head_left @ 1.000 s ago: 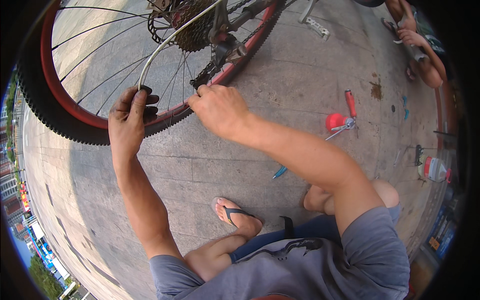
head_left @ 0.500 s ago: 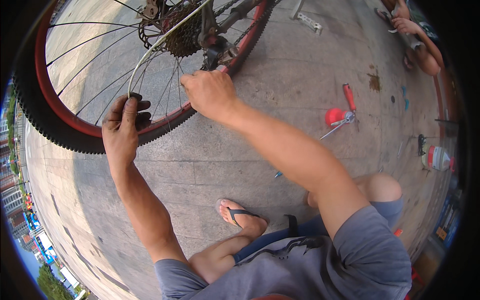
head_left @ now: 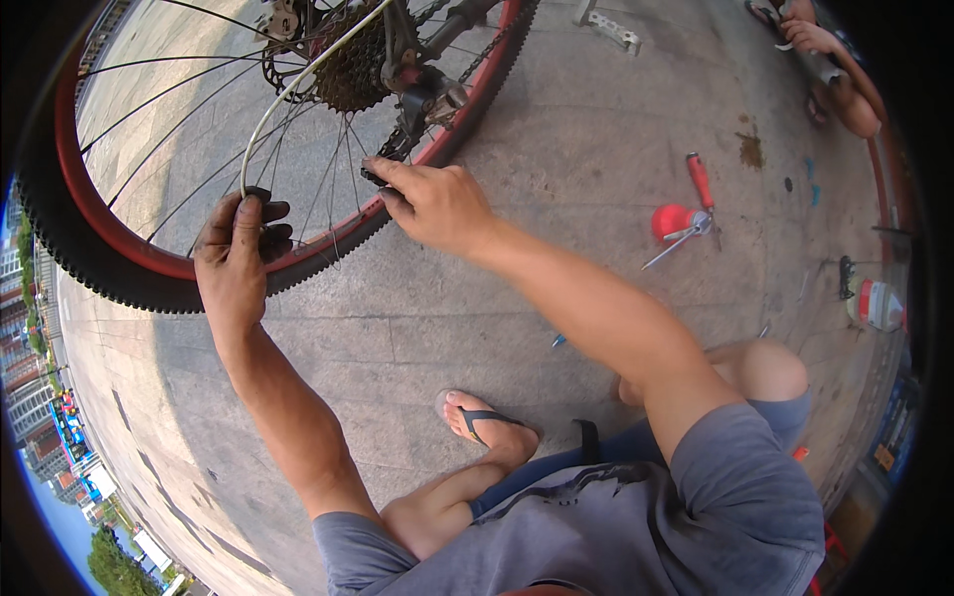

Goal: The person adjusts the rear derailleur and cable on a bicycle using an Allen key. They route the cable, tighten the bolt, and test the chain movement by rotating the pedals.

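A bicycle's rear wheel with a red rim (head_left: 338,234) and a black knobbly tyre (head_left: 109,295) fills the upper left. My left hand (head_left: 234,243), its fingers blackened, pinches a thin white cable (head_left: 260,129) near its lower end, beside the rim. The cable curves up past the rear sprockets (head_left: 353,79). My right hand (head_left: 437,204) is at the lower end of the rear derailleur (head_left: 396,145), index finger above its dark cage and thumb below. The other fingers are curled in.
On the paving to the right lie a red-handled screwdriver (head_left: 700,181) and a red round-bodied tool (head_left: 672,223) with a metal rod. A grey metal part (head_left: 611,32) stands at the top. Another person's hands (head_left: 807,32) show at upper right. A clear bottle (head_left: 879,305) is at far right.
My right hand has shifted slightly, its index finger and thumb now farther apart, so the derailleur's lower end shows between them. My left hand keeps its pinch on the cable. The view has moved a little.
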Tool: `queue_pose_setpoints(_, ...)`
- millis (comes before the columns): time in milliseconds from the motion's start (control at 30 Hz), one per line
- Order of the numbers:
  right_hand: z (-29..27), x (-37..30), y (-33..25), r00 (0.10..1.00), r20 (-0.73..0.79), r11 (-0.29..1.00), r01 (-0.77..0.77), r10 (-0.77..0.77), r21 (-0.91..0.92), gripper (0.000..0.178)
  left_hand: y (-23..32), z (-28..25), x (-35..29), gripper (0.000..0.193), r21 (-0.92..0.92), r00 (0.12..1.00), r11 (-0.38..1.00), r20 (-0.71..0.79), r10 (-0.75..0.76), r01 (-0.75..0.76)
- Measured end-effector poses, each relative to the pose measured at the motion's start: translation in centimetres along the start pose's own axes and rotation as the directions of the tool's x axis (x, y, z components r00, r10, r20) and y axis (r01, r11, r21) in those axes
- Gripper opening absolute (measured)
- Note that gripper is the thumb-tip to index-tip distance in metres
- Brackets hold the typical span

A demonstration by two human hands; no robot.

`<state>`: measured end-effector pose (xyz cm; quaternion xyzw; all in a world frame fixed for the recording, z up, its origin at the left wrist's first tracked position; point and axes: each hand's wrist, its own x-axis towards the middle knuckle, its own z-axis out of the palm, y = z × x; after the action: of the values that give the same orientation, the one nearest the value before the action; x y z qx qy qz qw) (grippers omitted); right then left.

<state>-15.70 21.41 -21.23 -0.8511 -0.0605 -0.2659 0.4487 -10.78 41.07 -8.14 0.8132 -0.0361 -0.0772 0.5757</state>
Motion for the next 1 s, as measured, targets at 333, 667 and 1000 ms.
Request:
queue_pose_setpoints(333,-0.1,-0.3,0.2,0.910,-0.117,0.849,-0.318,0.398,0.422,0.019,0.7,-0.2,-0.4,0.025,0.019,1.000,1.000,-0.008,0.012,-0.012)
queue_pose_setpoints(667,0.1,1.3,6.3,0.588,0.531,-0.327,-0.425,0.610,0.844,0.009,1.1,-0.4,-0.9,0.027,0.093,1.000,0.996,-0.008,-0.012,0.013)
queue_pose_setpoints(1000,-0.1,0.8,7.8,0.723,0.619,-0.549,-0.397,0.306,0.735,0.014,2.5,-0.8,-1.9,0.027,0.202,0.999,0.978,-0.023,-0.048,0.052)
